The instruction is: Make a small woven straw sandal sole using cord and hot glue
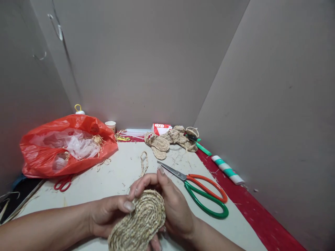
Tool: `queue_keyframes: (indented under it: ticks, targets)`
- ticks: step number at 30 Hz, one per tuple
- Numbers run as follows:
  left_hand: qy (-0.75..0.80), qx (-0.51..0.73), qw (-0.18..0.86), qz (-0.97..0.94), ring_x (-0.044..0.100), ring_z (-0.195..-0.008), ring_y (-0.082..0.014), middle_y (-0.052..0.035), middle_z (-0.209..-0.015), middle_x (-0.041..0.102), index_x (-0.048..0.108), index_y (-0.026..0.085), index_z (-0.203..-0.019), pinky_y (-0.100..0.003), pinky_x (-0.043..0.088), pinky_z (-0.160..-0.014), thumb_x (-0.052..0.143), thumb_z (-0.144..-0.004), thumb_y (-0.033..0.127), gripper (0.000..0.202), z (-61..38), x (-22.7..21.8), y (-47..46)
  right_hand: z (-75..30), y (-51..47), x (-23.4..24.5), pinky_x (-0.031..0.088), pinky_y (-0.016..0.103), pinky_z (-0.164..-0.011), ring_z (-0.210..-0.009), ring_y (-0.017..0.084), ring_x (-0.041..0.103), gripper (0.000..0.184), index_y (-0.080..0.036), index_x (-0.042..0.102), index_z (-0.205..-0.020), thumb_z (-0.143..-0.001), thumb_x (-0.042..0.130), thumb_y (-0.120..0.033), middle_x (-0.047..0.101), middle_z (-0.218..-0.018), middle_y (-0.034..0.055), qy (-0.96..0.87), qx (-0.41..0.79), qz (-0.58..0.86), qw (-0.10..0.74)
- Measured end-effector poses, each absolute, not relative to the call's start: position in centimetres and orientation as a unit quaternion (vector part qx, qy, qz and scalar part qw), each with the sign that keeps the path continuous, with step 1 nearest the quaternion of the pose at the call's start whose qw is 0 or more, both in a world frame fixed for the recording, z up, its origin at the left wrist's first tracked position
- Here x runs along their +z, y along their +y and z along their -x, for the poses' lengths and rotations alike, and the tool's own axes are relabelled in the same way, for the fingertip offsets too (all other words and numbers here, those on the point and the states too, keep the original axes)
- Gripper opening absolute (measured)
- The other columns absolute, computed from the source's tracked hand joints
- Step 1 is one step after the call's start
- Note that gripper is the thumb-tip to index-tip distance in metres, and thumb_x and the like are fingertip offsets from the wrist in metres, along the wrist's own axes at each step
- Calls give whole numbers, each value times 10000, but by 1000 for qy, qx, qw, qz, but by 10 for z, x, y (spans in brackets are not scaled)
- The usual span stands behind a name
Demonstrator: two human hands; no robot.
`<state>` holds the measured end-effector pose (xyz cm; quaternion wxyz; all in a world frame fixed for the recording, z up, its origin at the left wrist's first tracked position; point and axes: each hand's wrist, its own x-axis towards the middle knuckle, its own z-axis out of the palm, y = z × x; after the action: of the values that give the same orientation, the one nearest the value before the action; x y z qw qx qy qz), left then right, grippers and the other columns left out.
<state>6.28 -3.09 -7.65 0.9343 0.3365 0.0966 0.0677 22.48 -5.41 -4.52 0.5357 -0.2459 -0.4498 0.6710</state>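
Observation:
A coiled, braided straw shoe sole (138,221), oval and narrowed at its middle, is held tilted towards me at the front of the table. My left hand (107,212) grips its left side, thumb lying near the upper edge and the other fingers mostly hidden behind. Around the top right edge curls my right hand (175,205), some of its fingertips showing beneath the sole. A loop of straw cord (144,162) rises just beyond my fingers. Right of my hands lie large scissors (187,177) with one orange and one green handle, blades slightly apart.
At left, an open red plastic bag (70,118) holds white plastic and straw, with red-handled scissors (62,183) beside it. Woven straw pieces (159,143), a tissue box (161,128) and a paper cup (110,124) stand at the back. A striped roll (227,170) lies along the right wall.

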Motion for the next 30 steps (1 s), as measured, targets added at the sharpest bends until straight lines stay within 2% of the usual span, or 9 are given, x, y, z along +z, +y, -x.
queue_keyframes:
  ticks: [2, 4, 9, 13, 18, 23, 25, 28, 30]
  targets:
    - [113, 74, 939, -316, 700, -729, -235, -148, -908, 739, 647, 19, -1113, -333, 498, -749, 606, -671, 467, 631, -61, -76, -26, -235, -49, -42, 475, 361, -806, -854, 214, 631, 501, -193, 727, -876, -907, 422, -589, 712, -916, 80, -481, 631, 283, 539]
    - [127, 87, 940, -305, 701, -747, -216, -155, -937, 733, 640, 7, -1121, -299, 504, -739, 606, -680, 476, 645, -59, -76, -21, -246, -43, -39, 471, 342, -789, -862, 207, 613, 403, -201, 729, -925, -876, 528, -546, 699, -933, 74, -516, 583, 334, 532]
    - [143, 127, 927, -322, 698, -750, -210, -166, -945, 725, 635, 28, -1112, -275, 510, -683, 600, -688, 454, 602, -57, -75, -13, -259, -35, -33, 438, 269, -634, -679, 150, 552, 247, -198, 735, -769, -753, 714, -444, 651, -720, 13, -563, 539, 393, 488]
    - [168, 124, 913, -349, 689, -737, -205, -179, -944, 720, 651, 25, -1079, -268, 504, -669, 627, -678, 450, 585, -56, -70, -12, -254, -36, -35, 415, 246, -597, -629, 122, 521, 205, -188, 714, -698, -763, 714, -382, 617, -675, -9, -560, 551, 393, 478]
    - [194, 120, 893, -389, 690, -714, -214, -195, -944, 724, 673, 34, -1043, -285, 519, -666, 666, -654, 434, 558, -56, -60, -14, -252, -38, -41, 374, 227, -545, -575, 103, 450, 269, -167, 664, -632, -764, 724, -394, 547, -614, -29, -534, 578, 390, 477]
    - [196, 126, 888, -396, 694, -701, -206, -186, -930, 729, 678, 53, -1024, -274, 523, -644, 681, -656, 427, 525, -57, -58, -15, -254, -39, -45, 365, 218, -504, -534, 94, 447, 294, -164, 664, -636, -777, 717, -416, 553, -599, -31, -503, 615, 373, 478]
    - [196, 132, 896, -376, 698, -708, -205, -184, -933, 730, 675, 49, -1038, -268, 523, -648, 651, -682, 456, 541, -57, -60, -15, -255, -39, -45, 393, 234, -501, -549, 119, 501, 328, -166, 692, -724, -813, 658, -480, 601, -634, -3, -502, 622, 370, 473]
    - [212, 141, 902, -348, 699, -722, -201, -190, -954, 727, 671, 38, -1060, -249, 507, -639, 596, -720, 500, 579, -56, -62, -13, -257, -38, -43, 458, 279, -604, -697, 176, 603, 435, -167, 701, -973, -862, 549, -560, 682, -778, 49, -523, 589, 391, 475]
    - [224, 144, 899, -348, 696, -718, -199, -191, -954, 726, 668, 34, -1068, -239, 493, -621, 595, -720, 507, 592, -56, -62, -12, -257, -37, -42, 459, 287, -637, -699, 175, 603, 456, -173, 685, -1036, -872, 527, -568, 675, -759, 32, -546, 539, 432, 475]
